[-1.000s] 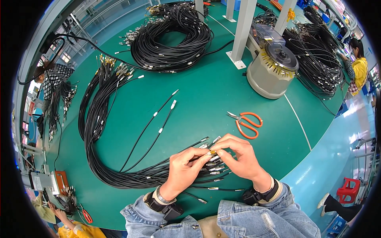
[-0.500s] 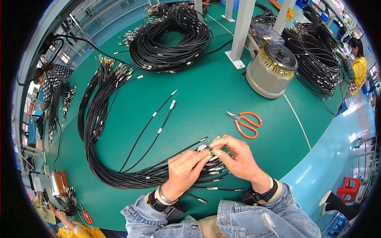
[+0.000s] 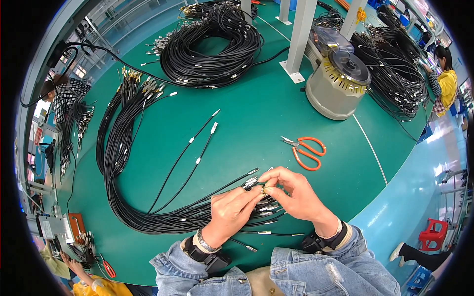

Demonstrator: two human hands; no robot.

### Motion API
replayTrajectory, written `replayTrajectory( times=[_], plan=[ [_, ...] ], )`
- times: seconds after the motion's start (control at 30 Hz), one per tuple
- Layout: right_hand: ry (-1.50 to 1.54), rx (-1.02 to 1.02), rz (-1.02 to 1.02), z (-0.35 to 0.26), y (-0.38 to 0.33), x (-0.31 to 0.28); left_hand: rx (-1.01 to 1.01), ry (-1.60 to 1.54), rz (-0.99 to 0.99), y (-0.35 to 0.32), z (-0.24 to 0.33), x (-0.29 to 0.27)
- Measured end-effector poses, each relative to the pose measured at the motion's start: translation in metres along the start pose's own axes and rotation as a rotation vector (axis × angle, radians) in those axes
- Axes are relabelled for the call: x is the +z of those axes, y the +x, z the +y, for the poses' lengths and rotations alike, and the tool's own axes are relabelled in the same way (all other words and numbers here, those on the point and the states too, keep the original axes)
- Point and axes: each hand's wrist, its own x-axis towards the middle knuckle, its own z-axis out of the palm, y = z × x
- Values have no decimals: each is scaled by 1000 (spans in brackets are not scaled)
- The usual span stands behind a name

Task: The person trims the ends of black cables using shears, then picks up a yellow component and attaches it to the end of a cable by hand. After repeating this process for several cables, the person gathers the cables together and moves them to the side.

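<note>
- A person in a denim jacket stands at a green counter, both hands meeting just above the near edge.
- The left hand is curled around the metal-tipped ends of a bundle of black cables, fingers closed on them.
- The right hand touches the left, its thumb and forefinger pinched shut on one small cable tip.
- The bundle sweeps away to the left of the hands in one long loop; too many strands to count.
- Two loose cables lie apart beyond the left hand.
- One pair of orange scissors lies just beyond the right hand, untouched.
- Farther off: one round grey machine and one large coil of cables.
- My judgement: the work is mid-way, one tip in hand, most of the bundle's ends not yet separated.
</note>
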Motion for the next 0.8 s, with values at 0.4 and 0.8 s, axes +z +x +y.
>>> replayTrajectory(
  times=[0.4,0.8],
  plan=[
    [321,72,15,17,3,6,-381,-234,-2,-8,6,-1],
    [130,57,43,21,3,10,-230,-142,23,-9,4,2]
  ],
)
